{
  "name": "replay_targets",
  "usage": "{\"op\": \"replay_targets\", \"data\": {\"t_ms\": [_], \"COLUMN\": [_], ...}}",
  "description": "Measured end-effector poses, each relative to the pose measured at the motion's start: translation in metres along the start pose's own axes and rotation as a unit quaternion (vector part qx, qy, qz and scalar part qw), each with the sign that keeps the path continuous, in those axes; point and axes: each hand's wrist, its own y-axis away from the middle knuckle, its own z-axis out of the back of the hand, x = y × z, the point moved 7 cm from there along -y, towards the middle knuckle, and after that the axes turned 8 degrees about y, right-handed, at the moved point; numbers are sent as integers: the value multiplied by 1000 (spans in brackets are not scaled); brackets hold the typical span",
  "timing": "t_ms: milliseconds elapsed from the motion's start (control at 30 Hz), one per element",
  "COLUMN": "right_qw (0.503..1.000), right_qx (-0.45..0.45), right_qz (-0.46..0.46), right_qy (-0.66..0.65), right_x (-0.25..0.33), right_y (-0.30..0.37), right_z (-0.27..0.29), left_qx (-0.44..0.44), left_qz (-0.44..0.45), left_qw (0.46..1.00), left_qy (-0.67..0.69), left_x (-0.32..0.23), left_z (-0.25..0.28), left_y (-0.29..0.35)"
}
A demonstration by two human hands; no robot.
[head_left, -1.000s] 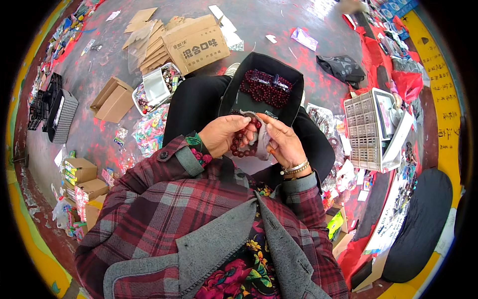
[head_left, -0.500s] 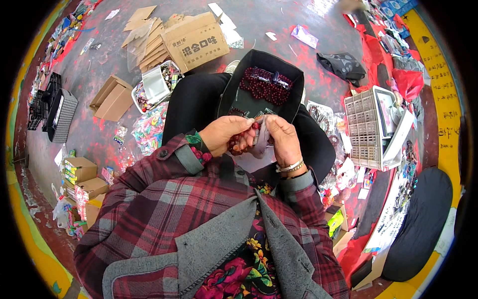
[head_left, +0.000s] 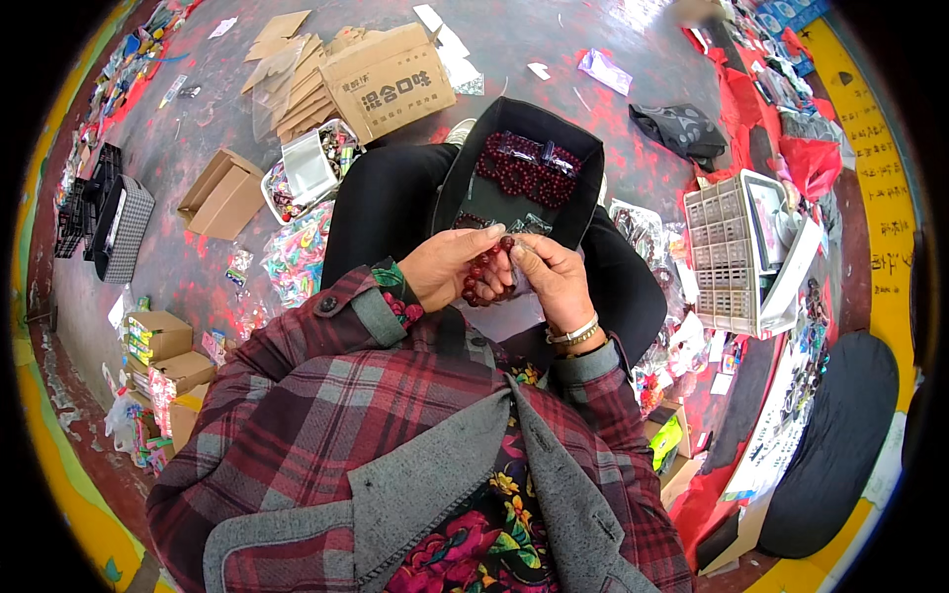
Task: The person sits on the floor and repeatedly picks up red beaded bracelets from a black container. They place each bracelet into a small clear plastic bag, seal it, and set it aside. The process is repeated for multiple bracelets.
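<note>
"Whereabouts of the bead string [head_left: 476, 281]?"

"In the left hand [head_left: 443, 267], above the lap, just on the near side of the black box [head_left: 556, 123] with more dark red beads [head_left: 526, 170] inside."

"Left grip?"

"Curled around most of the string."

"And the right hand [head_left: 558, 285]?"

"Just beside, thumb and finger pinched together on the upper end."

"Long axis?"

"Slanted from lower left up toward the right thumb; left palm nearer to most beads."

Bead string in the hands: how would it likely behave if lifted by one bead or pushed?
The bead string would probably droop floppily, as its separate beads follow a curve. They look round and shiny, so it may feel slippery and roll slightly if pushed.
</note>
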Motion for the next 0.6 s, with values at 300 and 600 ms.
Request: {"op": "replay_targets", "data": {"t_ms": [300,600], "right_qw": [988,994], "right_qx": [-38,-85], "right_qz": [-115,-57], "right_qy": [-95,-25], "right_x": [-1,-3], "right_y": [1,2], "right_z": [3,10], "left_qx": [-10,30], "left_qz": [15,-39], "left_qw": [999,999], "left_qy": [-28,5], "left_x": [10,-2], "left_z": [20,5], "left_y": [-5,-3]}}
